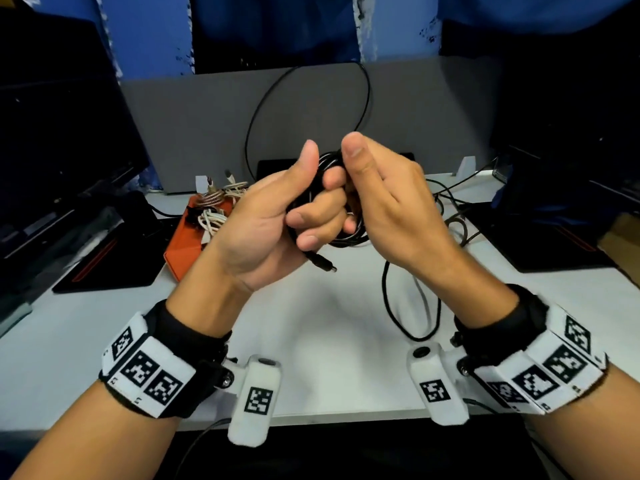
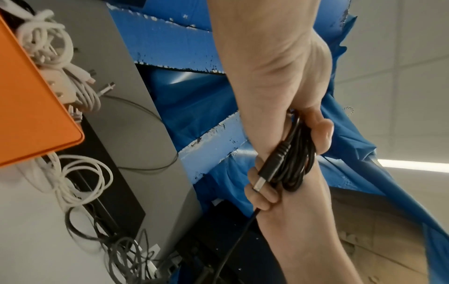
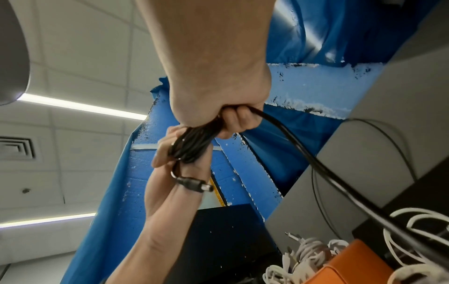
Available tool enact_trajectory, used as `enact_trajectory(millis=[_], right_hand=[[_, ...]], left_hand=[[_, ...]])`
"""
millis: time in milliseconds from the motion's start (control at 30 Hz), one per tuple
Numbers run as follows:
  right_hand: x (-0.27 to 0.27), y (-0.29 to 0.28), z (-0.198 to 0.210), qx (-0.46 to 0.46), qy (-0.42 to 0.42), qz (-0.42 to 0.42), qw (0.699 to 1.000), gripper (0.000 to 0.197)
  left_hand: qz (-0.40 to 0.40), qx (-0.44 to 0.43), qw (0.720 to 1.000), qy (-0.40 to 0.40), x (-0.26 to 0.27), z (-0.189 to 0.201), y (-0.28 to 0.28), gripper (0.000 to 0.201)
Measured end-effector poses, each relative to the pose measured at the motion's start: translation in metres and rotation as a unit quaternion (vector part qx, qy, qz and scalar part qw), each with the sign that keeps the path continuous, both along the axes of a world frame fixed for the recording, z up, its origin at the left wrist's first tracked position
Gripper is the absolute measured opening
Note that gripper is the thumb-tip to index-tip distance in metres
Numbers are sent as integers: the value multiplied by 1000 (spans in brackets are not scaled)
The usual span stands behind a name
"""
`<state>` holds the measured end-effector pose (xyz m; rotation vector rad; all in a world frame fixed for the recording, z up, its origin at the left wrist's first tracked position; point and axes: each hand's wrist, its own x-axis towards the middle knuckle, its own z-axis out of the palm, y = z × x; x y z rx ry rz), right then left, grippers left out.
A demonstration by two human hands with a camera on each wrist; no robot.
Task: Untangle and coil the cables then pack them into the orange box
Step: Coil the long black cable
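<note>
At the bench's (image 1: pixel 329 323) left, the orange box (image 1: pixel 183 244) holds white cables (image 1: pixel 211 220). Mid-air above bare bench, the left hand (image 1: pixel 277 220) curls its grip round the coiled black cable (image 1: pixel 332 164); the right hand (image 1: pixel 391 209) pinches the strand.

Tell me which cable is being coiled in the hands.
The black cable, gripped by both hands, plug dangling. The white cables and braided cable lie in the orange box.

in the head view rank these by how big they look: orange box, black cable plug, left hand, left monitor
1. left monitor
2. left hand, though it is nearest the camera, so this is looks only
3. orange box, partly hidden behind that hand
4. black cable plug, sticking out below the fingers
</note>
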<state>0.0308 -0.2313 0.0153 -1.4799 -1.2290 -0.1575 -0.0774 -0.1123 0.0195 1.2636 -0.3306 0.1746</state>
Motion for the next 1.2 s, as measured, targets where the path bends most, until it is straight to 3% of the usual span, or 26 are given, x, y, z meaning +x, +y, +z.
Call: enact_trajectory(millis=[100, 167, 267, 333, 400, 500, 567, 633, 700, 767, 833, 900, 1033, 1133, 1200], right_hand=[[0, -3, 5, -12, -8, -5, 1000, 71], [0, -4, 9, -31, 9, 20, 999, 83], [3, -4, 14, -79, 39, 30, 996, 83], [10, -4, 12, -91, 72, 36, 993, 78], [17, -4, 6, -110, 84, 35, 990, 60], [20, -1, -2, -198, 37, 34, 979, 23], [16, -2, -3, -298, 8, 61, 953, 22], [9, -3, -5, -383, -59, 90, 917, 17], [3, -5, -3, -405, -142, 98, 898, 21], [3, -7, 4, -359, -169, 75, 915, 27], [5, -12, 14, -272, -141, 59, 950, 22], [7, -20, 23, -173, -106, 50, 978, 19], [5, -17, 20, -5, -86, -12, 996, 21], [4, -10, 12, -3, -117, -64, 991, 27], [4, -8, 9, -25, -99, -51, 993, 34]], left_hand=[[-1, 44, 999, -10, -6, 3, -4, 26], [25, 46, 999, -1, -8, 6, -8, 34], [-5, -111, 994, 10, -3, 9, -14, 34], [-14, -217, 976, -10, 2, 10, -11, 32], [18, -279, 959, -42, 6, 13, -4, 34], [141, -308, 938, -78, 4, 19, 10, 34], [200, -296, 929, -101, 3, 20, 19, 34], [262, -227, 931, -110, 3, 19, 26, 32], [380, -42, 920, -87, 5, 17, 27, 29], [434, 202, 877, -38, 5, 11, 26, 28], [392, 342, 854, -10, 4, 6, 26, 33], [312, 357, 880, 2, 2, 3, 23, 37], [200, 207, 957, -13, -1, 6, 12, 45], [133, 170, 976, -19, -2, 5, 7, 56], [102, 166, 981, -26, -3, 3, 6, 53]])
